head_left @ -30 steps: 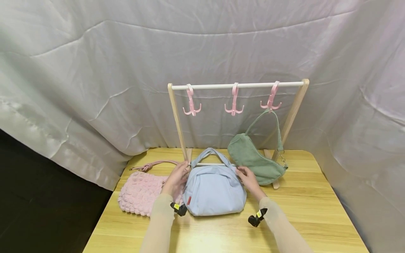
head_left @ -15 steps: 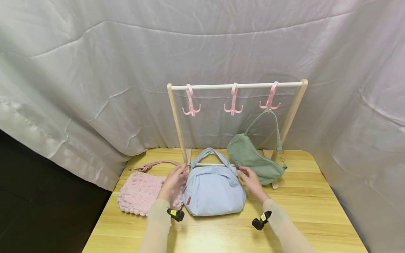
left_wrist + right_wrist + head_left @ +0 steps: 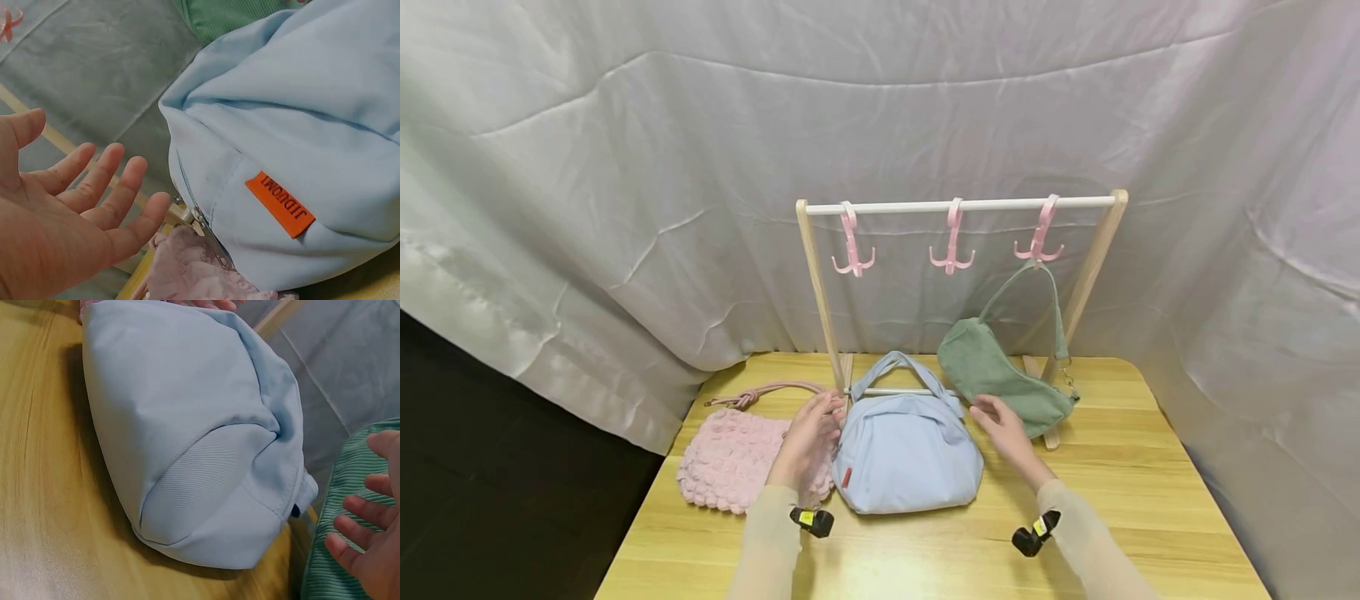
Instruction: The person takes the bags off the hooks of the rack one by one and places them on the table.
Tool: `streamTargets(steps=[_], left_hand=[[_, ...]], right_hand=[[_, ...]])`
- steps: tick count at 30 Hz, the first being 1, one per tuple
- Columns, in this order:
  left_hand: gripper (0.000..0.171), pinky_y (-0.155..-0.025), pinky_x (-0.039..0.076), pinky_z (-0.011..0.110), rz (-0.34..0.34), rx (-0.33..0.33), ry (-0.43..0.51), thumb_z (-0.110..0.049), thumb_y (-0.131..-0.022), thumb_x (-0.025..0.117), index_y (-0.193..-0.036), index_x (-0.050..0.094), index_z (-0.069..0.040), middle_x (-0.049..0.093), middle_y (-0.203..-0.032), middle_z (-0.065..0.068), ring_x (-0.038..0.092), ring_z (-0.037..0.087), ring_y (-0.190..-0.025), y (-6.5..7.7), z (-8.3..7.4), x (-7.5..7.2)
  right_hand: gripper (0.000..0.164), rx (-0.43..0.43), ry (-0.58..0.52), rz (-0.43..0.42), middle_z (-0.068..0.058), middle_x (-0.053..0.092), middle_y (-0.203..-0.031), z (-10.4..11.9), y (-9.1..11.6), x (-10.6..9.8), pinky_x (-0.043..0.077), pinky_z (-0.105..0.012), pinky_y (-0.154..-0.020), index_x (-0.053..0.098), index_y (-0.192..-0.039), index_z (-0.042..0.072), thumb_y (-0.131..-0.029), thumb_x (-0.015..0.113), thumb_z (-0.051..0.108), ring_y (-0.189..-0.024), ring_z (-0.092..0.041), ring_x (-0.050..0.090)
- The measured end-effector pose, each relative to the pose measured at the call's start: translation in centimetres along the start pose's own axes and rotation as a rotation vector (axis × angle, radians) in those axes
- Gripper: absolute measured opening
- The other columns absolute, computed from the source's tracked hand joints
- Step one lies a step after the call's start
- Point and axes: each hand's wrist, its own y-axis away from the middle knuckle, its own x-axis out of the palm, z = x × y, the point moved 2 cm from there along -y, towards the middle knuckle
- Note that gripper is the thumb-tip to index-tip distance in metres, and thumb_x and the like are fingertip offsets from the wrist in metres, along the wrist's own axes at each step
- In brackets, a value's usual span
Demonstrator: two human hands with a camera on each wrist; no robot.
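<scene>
A light blue handbag [image 3: 910,458] with a small red-orange label [image 3: 280,204] stands on the table, its handle loop [image 3: 895,360] upright. To its left, my left hand [image 3: 808,433] is held apart from it, fingers spread and holding nothing, over the edge of a pink puffy bag [image 3: 730,458]. My right hand [image 3: 1003,429] is off the blue bag's other side, fingers relaxed and nothing in them. Behind that hand, a green corduroy bag [image 3: 992,367] hangs by its strap from a pink hook [image 3: 1040,237], its body low near the table.
A wooden rack with a white rail [image 3: 910,207] stands at the back. Two more pink hooks, a left one [image 3: 852,246] and a middle one [image 3: 952,242], hang from it bare. Grey curtains [image 3: 625,208] surround the wooden table [image 3: 910,562].
Both hands have drawn outward from the blue bag's sides, the right one further to the right. The blue bag and the hanging green bag have stayed in place.
</scene>
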Motion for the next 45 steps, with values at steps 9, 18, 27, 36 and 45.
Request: streamTargets(steps=[9,18,27,36,45], left_hand=[[0.056,-0.105,0.043,0.052,0.038,0.046,0.015,-0.045,-0.099,0.051,-0.141,0.046,-0.008,0.049,-0.142,0.023,0.051,0.039,-0.129,0.8,-1.0,0.6],[0.056,-0.097,0.049,0.046,0.050,0.072,-0.008,-0.048,-0.097,0.052,-0.140,0.050,-0.011,0.060,-0.127,0.015,0.057,0.034,-0.117,1.2,-2.3,1.7],[0.053,-0.093,0.050,0.045,0.079,0.155,-0.067,-0.052,-0.096,0.051,-0.134,0.055,-0.015,0.063,-0.118,0.011,0.063,0.017,-0.099,0.6,-5.0,3.7],[0.045,-0.084,0.053,0.034,0.180,0.272,-0.086,-0.046,-0.099,0.050,-0.130,0.057,-0.014,0.064,-0.116,0.014,0.063,0.020,-0.097,0.1,-9.6,7.1],[0.041,-0.092,0.052,0.040,0.259,0.329,-0.119,-0.040,-0.101,0.050,-0.131,0.057,-0.014,0.066,-0.112,0.009,0.062,0.034,-0.108,-0.2,-13.6,10.3]], right_hand=[[0.056,-0.057,0.047,-0.023,-0.022,0.057,-0.132,0.9,0.3,-1.2,0.041,-0.053,-0.106,0.048,-0.138,0.001,-0.099,0.054,0.040,-0.125,-0.037,0.053],[0.052,-0.120,0.105,-0.052,-0.020,0.060,-0.127,1.8,0.8,-2.4,0.046,-0.054,-0.099,0.049,-0.137,0.001,-0.100,0.052,0.038,-0.119,-0.036,0.056],[0.046,-0.175,0.141,-0.093,-0.018,0.063,-0.124,2.4,1.2,-3.4,0.048,-0.051,-0.097,0.053,-0.134,0.002,-0.100,0.054,0.034,-0.116,-0.034,0.058],[0.044,-0.181,0.185,-0.142,-0.017,0.064,-0.122,2.6,1.7,-4.7,0.050,-0.035,-0.087,0.053,-0.134,0.004,-0.100,0.054,0.033,-0.114,-0.030,0.058],[0.044,-0.198,0.212,-0.177,-0.017,0.064,-0.122,2.5,1.7,-6.9,0.047,-0.018,-0.080,0.052,-0.136,0.004,-0.101,0.052,0.031,-0.106,-0.005,0.054]])
